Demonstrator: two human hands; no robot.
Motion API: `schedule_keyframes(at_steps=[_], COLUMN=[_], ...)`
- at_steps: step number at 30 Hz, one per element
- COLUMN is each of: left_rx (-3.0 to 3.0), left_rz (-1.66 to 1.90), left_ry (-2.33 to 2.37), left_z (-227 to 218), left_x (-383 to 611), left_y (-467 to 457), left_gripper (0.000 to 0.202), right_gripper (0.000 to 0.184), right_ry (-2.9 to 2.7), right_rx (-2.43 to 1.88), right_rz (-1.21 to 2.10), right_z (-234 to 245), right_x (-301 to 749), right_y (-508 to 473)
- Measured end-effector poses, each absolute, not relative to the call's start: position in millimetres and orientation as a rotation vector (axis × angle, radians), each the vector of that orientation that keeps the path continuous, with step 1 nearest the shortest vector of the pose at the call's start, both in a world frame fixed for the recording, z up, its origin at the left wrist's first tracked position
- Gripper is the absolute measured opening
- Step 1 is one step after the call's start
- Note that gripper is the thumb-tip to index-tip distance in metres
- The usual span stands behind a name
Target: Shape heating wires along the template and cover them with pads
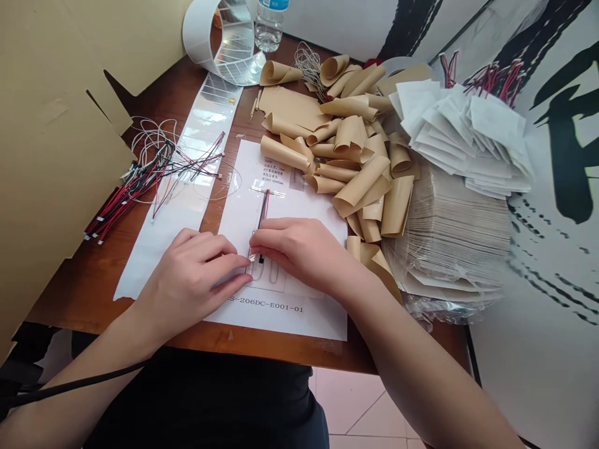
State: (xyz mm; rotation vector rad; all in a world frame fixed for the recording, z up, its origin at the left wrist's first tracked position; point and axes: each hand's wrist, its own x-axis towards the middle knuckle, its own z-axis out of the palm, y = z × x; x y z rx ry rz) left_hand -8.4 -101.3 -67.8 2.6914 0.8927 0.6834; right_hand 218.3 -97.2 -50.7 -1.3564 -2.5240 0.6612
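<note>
The dark wire lead (262, 215) lies over the printed sheet (322, 321), partly hidden by my right hand (304, 249). Its fingers and those of my left hand (189, 271) sit close together; whether they pinch anything, I can't tell.

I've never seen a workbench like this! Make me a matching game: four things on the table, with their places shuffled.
1. Water bottle
2. Printed sheet
3. Curled brown papers
4. Tangled wires

A. Beneath the left hand and right hand
B. Lying partly across the pale strip
C. Standing upright at the back
D. Heaped mostly right of the sheet

Pairs: 1-C, 2-A, 3-D, 4-B
</note>
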Motion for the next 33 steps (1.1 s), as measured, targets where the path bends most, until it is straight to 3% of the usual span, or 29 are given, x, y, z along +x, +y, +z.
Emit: schedule_keyframes(at_steps=[22, 33], left_rx=[2.619, 2.595], left_rz=[0.66, 0.629], left_ry=[0.965, 0.937], left_z=[-65.9, -65.2], left_x=[-7.9, -9.1], left_y=[-99.5, -99.0], left_gripper=[0.012, 0.011], right_gripper=[0.022, 0.019], right_ry=[-2.601, -2.622], right_rx=[-1.333, -1.35], right_rz=[0.523, 0.608], right_z=[-36.6, -41.2], right_x=[222.0, 217.4], right_y=[-102.5, -102.8])
